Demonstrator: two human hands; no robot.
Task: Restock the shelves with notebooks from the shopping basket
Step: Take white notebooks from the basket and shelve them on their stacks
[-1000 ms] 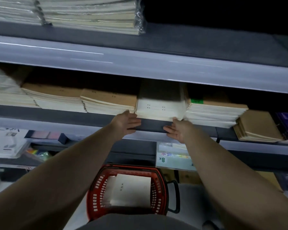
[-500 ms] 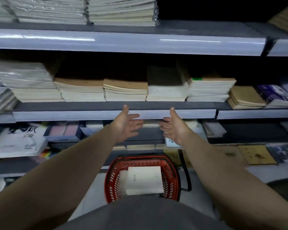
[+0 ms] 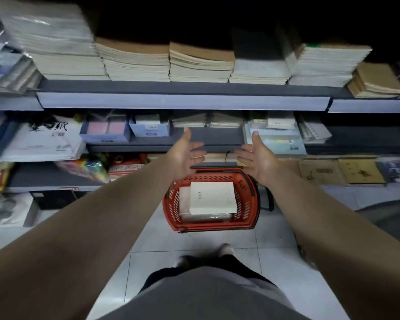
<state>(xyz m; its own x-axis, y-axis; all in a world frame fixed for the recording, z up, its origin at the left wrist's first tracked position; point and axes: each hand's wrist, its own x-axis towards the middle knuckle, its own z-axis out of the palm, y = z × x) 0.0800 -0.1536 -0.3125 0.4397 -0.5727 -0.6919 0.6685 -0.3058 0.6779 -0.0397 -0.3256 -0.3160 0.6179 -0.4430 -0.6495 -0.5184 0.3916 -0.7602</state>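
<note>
Standing over a red shopping basket [image 3: 172, 204] carrying white notebooks [image 3: 213, 197], just below and between the hands. Facing stacked notebooks [image 3: 201, 63] on the shelf [image 3: 183, 101] above the fingertips. Holding left hand [image 3: 185, 153] and right hand [image 3: 259, 158] out apart, palms facing, fingers spread, gripping nothing.

Floor [image 3: 270, 234]: pale glossy tiles, thin dark grout lines. Grey tiered shelving [image 3: 183, 101] spans the far side. Lighting dim; upper area black.

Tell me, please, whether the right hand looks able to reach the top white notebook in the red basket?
Probably yes. The right hand is open and empty above the red shopping basket; the white notebook lies uppermost inside, with nothing covering it.
</note>
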